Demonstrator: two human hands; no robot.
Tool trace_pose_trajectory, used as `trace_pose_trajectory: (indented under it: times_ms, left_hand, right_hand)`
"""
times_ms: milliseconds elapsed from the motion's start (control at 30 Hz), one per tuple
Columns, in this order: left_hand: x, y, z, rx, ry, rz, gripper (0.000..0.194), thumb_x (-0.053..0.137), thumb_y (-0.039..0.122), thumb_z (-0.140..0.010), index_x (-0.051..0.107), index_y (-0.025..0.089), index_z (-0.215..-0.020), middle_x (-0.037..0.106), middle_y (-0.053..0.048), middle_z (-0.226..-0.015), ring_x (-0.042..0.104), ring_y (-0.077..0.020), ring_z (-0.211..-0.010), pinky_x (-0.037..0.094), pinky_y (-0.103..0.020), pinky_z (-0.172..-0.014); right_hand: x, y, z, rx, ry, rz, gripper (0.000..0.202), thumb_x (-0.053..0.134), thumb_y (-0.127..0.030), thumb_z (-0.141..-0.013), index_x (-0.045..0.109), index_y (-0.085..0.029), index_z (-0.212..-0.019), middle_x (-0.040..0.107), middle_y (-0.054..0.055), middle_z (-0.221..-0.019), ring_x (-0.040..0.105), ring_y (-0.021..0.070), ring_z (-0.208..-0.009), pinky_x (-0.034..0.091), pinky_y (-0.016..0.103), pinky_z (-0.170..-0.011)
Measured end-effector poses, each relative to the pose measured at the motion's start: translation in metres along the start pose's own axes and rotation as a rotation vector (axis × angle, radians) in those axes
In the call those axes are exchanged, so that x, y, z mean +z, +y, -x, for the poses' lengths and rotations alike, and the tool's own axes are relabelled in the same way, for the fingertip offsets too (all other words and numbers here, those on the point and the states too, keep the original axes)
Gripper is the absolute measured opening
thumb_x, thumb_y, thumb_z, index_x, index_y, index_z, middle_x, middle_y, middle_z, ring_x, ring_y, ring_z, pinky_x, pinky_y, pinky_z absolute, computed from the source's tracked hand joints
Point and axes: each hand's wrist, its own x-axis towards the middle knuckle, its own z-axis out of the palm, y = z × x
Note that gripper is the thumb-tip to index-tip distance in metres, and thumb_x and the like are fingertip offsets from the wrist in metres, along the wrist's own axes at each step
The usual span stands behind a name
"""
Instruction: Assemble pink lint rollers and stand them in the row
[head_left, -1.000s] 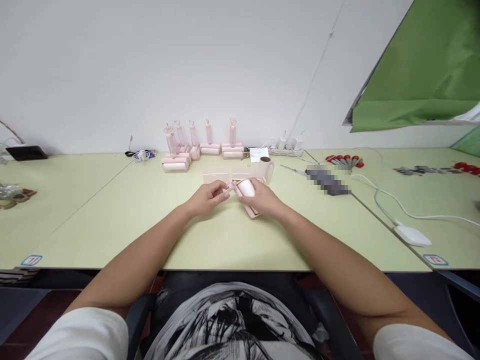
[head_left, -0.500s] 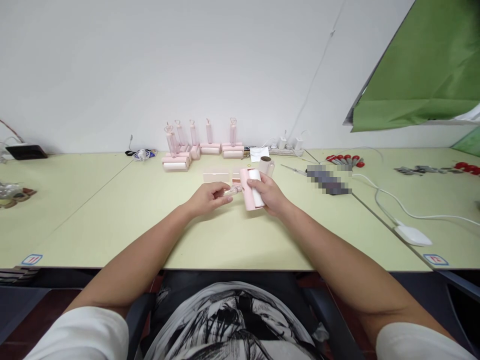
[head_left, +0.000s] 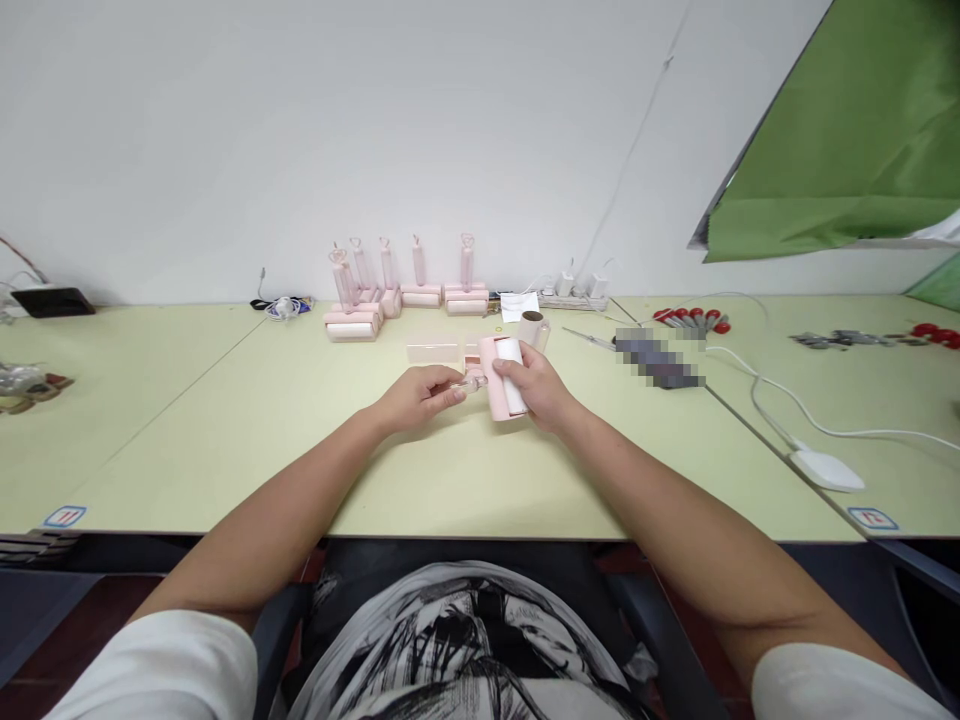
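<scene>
A lint roller [head_left: 498, 378] with a pink cover and a white roll is gripped in my right hand [head_left: 541, 388], thumb across the roll. My left hand [head_left: 421, 398] has its fingers closed on the clear handle [head_left: 472, 383], which meets the pink cover on its left side; the fingers hide most of it. Just behind the hands lie a translucent pale pink cover [head_left: 433, 353] and another pink part, partly covered. A brown cardboard tube [head_left: 531, 327] stands behind my right hand.
Several pink lint rollers [head_left: 352, 322] with upright clear handles stand along the wall. Farther right are a power strip [head_left: 577, 300], a white paper [head_left: 519, 306], a blurred-out dark item [head_left: 660, 360], red-and-silver items [head_left: 694, 320] and a white charger [head_left: 826, 469] with its cable.
My left fingers have shifted slightly right along the clear handle, closer to the pink cover. My right hand keeps the lint roller almost where it was.
</scene>
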Motion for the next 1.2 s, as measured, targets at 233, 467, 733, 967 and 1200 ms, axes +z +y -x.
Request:
trace_pose_trajectory:
  times_ms: [233,467,733,967,1200]
  left_hand:
    - [0.000,0.005,0.000,-0.044,-0.074,-0.025,0.048,0.042,0.056,-0.095,0.066,0.017,-0.106,0.063,-0.002,-0.083,0.051,-0.0132,-0.070,0.040,-0.026,-0.066]
    - [-0.003,0.014,0.001,-0.102,-0.183,-0.152,0.048,0.035,0.056,-0.096,0.064,0.020,-0.106,0.065,-0.001,-0.083,0.056,-0.0161,-0.072,0.041,-0.027,-0.069]
    - [0.002,0.014,-0.001,-0.155,-0.201,-0.301,0.046,0.036,0.056,-0.096,0.063,0.023,-0.111,0.071,-0.004,-0.093,0.063,-0.0211,-0.081,0.042,-0.029,-0.070]
    - [0.003,0.016,-0.001,-0.171,-0.219,-0.346,0.051,0.032,0.060,-0.096,0.064,0.023,-0.108,0.070,-0.004,-0.084,0.062,-0.0212,-0.074,0.040,-0.029,-0.065]
    - [0.004,0.015,-0.002,-0.168,-0.218,-0.372,0.051,0.031,0.061,-0.096,0.063,0.023,-0.110,0.070,-0.004,-0.085,0.063,-0.0219,-0.076,0.041,-0.029,-0.065]
  right_hand:
    - [-0.001,0.001,0.000,-0.028,0.012,0.065,0.043,0.072,-0.040,-0.064,0.058,-0.020,-0.100,0.066,0.000,-0.087,0.059,0.0190,-0.078,0.047,0.031,-0.068]
    - [-0.003,0.010,-0.003,-0.086,0.012,0.223,0.040,0.070,-0.039,-0.069,0.059,-0.020,-0.102,0.066,0.002,-0.094,0.059,0.0200,-0.083,0.047,0.032,-0.073]
    - [-0.002,0.015,-0.003,-0.017,0.040,0.245,0.040,0.068,-0.039,-0.070,0.059,-0.020,-0.104,0.063,0.001,-0.091,0.059,0.0198,-0.083,0.047,0.031,-0.071]
    - [0.003,0.013,0.001,-0.005,0.051,0.248,0.035,0.066,-0.037,-0.073,0.058,-0.020,-0.103,0.066,0.001,-0.090,0.061,0.0212,-0.087,0.049,0.032,-0.073]
    - [0.005,0.013,0.002,0.005,0.060,0.260,0.036,0.066,-0.037,-0.073,0.056,-0.021,-0.103,0.065,0.001,-0.090,0.061,0.0216,-0.086,0.050,0.033,-0.073]
